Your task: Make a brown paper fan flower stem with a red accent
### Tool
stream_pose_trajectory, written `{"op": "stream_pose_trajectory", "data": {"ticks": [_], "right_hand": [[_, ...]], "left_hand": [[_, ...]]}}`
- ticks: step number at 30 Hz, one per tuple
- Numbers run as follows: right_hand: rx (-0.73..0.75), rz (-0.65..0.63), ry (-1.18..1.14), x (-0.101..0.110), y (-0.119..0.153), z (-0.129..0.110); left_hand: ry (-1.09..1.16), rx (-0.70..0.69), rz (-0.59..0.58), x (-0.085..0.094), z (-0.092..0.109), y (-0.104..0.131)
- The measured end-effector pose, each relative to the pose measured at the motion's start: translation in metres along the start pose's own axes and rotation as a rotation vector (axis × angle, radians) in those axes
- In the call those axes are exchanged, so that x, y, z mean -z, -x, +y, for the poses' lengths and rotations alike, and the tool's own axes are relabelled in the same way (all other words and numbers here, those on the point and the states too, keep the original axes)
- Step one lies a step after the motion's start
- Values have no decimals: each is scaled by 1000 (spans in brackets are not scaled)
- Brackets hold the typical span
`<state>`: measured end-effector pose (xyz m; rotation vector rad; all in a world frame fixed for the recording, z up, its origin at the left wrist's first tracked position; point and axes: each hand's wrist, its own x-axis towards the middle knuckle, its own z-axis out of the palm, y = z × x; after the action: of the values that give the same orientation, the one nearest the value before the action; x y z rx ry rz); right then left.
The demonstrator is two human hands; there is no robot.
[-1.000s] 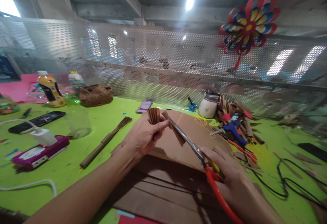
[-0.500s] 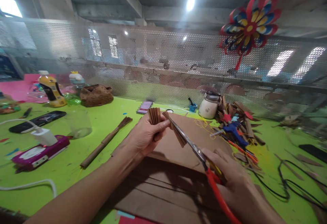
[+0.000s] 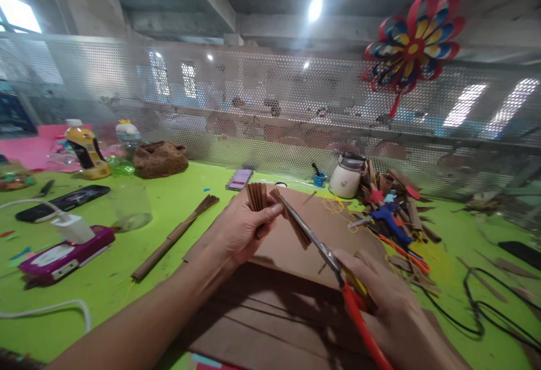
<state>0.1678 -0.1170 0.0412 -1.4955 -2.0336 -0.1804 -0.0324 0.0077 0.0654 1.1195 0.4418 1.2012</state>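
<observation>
Pleated brown paper (image 3: 257, 195) is pinched in my left hand (image 3: 247, 226), its folded strips fanning out above the fingers and to the right. My right hand (image 3: 380, 291) grips scissors (image 3: 355, 308) with orange-red and yellow handles. Their blades run up and left along the right-hand part of the pleats, near my left fingertips. Beneath both hands lie sheets of brown cardboard (image 3: 279, 240) on the green table. A rolled brown paper stick (image 3: 169, 243) with a frayed top rests left of my left forearm.
At left are a purple power strip (image 3: 67, 254), a clear cup (image 3: 132, 206), a phone (image 3: 63, 202) and a yellow bottle (image 3: 87, 150). At right are a jar (image 3: 346, 175), a blue glue gun (image 3: 391, 221), paper scraps and a black cable (image 3: 469, 302). Mesh stands behind.
Small slivers of brown paper now show over the cardboard, above and below the blades. The pleats and my left hand sit slightly lower in view; the scissors have barely moved.
</observation>
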Motion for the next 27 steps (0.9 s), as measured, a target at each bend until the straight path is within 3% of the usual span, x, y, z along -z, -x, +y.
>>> {"op": "stream_pose_trajectory", "data": {"ticks": [19,27], "right_hand": [[-44,-88,-117,-4,2,1],[-67,24,-225,-15,5,3]], "left_hand": [[-52,-34,39,-3,2,1],[-68,34,33,-3,-2,3]]}}
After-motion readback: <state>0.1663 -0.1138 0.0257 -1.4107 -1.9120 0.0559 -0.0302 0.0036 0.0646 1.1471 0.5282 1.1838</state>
